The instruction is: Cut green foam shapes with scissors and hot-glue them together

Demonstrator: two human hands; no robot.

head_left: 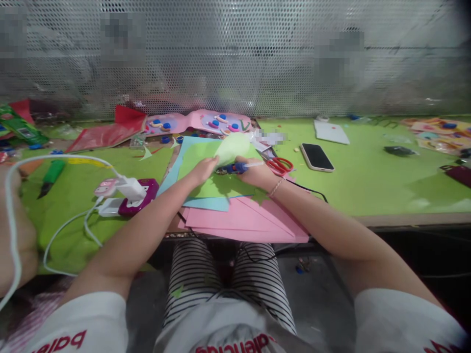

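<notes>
My left hand (204, 170) pinches the lower left edge of a pale green sheet piece (234, 146), which stands up and curves away from me. My right hand (255, 174) is wrapped around a blue hot glue gun (232, 168). A translucent glue stick (254, 164) sticks out of its back end, and its nozzle points left, just below the pale green piece. Beneath both hands lie green sheets (206, 189) over a light blue sheet (217, 204). Pink sheets (235, 220) lie nearest the table edge.
Red-handled scissors (280, 165) and a phone (317, 157) lie to the right. On the left are a purple power strip (149, 189) with white chargers and cables, and a green utility knife (52, 175). Decorated pink sheets (198, 121) lie along the perforated metal screen (221, 63).
</notes>
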